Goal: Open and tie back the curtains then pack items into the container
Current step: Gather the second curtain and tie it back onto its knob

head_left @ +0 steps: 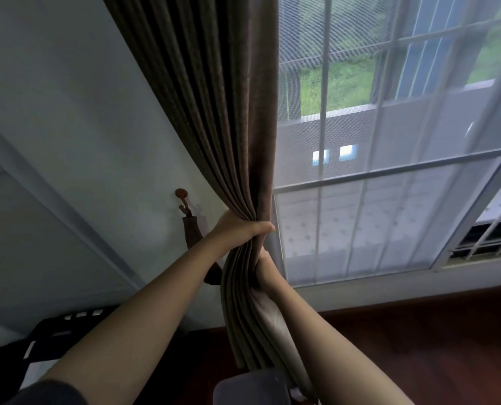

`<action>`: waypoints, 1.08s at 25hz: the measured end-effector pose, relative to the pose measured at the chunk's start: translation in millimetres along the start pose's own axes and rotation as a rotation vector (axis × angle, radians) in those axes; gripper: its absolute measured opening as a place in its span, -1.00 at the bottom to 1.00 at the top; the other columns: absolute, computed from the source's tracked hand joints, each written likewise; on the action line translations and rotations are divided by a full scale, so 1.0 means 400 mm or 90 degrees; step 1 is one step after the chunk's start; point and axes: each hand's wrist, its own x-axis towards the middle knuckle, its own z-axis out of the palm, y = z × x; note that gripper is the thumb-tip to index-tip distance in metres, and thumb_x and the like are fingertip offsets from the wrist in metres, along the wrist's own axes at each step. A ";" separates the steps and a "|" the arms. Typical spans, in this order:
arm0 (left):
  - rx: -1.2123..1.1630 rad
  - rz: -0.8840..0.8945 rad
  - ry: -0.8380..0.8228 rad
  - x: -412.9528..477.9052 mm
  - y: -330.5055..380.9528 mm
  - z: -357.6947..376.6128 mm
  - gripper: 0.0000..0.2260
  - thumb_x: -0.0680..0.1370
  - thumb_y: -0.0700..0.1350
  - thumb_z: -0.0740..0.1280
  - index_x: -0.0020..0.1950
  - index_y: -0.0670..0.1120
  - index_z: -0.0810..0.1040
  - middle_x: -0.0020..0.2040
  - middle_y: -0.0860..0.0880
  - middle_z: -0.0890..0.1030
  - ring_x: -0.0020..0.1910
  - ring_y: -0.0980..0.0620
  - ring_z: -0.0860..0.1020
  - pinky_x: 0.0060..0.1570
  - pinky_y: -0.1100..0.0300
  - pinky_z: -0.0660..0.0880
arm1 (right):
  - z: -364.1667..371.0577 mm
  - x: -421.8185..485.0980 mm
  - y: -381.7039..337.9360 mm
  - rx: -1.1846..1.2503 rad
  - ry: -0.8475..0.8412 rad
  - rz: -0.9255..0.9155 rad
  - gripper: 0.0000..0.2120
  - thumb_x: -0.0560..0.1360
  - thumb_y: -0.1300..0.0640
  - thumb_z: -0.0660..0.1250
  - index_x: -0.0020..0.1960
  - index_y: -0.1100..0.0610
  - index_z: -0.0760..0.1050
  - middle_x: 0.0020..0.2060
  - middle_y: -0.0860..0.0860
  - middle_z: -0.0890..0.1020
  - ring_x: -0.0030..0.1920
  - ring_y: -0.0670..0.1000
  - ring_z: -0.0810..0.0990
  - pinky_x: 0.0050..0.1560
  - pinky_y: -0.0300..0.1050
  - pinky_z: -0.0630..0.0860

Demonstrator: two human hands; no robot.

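Two bare forearms reach up from the bottom of the frame toward a brown curtain point(214, 112), which hangs gathered into tight pleats between a pale wall and a tall window point(389, 141). A person's left hand point(240, 229) wraps around the bunched fabric at its narrowest point, fingers curled behind the folds and the thumb lying across the front, squeezing the pleats together. Just below it, the right hand point(265, 271) grips the same bundle from the window side; its fingers are closed into the cloth, though most of them are hidden by the folds. Beneath both hands the curtain's lower length falls loose in lighter, tan-looking folds toward the dark wooden floor point(419, 346).

On the wall just left of the gathered fabric, a round brown hook point(181, 193) holds a dark tieback strap point(191, 232), which hangs down behind the left forearm, apart from the curtain. Behind the curtain's edge a sheer white panel point(345, 223) covers the window, and through it show a metal grille, a grey building and a patch of green. At the lower left corner lies a black-and-white striped object point(53, 331), too blurred to identify. A grey rounded shape point(243, 387) sits at the bottom edge between the arms.
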 end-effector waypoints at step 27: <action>-0.048 -0.017 0.242 -0.073 -0.250 -0.412 -0.70 0.37 -0.23 0.48 -0.22 0.14 0.46 -0.16 0.23 0.48 -0.17 0.32 0.44 -0.19 0.45 0.36 | 0.253 0.428 0.010 -0.585 -0.174 -0.127 -0.74 0.51 0.08 0.32 0.14 0.14 0.60 0.20 0.16 0.55 0.17 0.16 0.51 0.23 0.06 0.46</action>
